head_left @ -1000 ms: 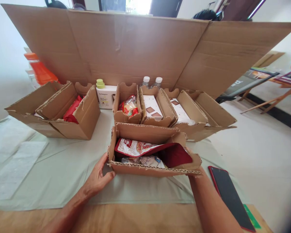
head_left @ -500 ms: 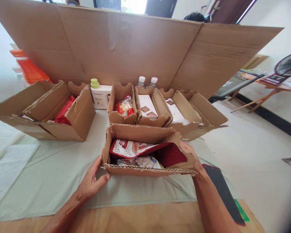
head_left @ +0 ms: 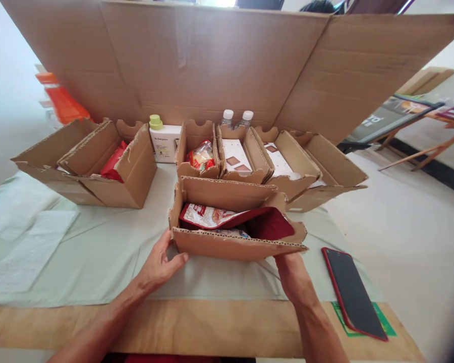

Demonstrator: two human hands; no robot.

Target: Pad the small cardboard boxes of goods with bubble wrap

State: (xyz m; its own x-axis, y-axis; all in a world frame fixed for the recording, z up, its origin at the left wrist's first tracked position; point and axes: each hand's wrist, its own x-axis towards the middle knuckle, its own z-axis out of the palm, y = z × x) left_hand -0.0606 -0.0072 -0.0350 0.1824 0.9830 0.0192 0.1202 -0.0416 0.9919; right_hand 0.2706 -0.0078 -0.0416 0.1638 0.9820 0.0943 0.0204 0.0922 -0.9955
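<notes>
An open cardboard box [head_left: 234,247] stands between my hands at the front of the row. In it lie a red-and-white printed food pouch [head_left: 208,216], with a dark red side facing up, and a second printed pouch [head_left: 232,233] mostly covered by the front wall. My left hand [head_left: 164,264] grips the box's left front corner, thumb on the front wall and fingers along the left end. My right hand [head_left: 290,275] holds the box from below near its right front corner; its fingertips are hidden under the box.
Behind stand cardboard bins holding a red packet [head_left: 114,162], a snack bag [head_left: 201,157] and white boxes [head_left: 235,157]. Also there are a green-capped white bottle [head_left: 165,141], clear bottles [head_left: 227,118] and a tall cardboard panel [head_left: 219,65]. A phone [head_left: 353,295] lies right.
My right hand has shifted from the box's right end to beneath its right front edge. My left hand stays at the left corner. The camera view has tilted down.
</notes>
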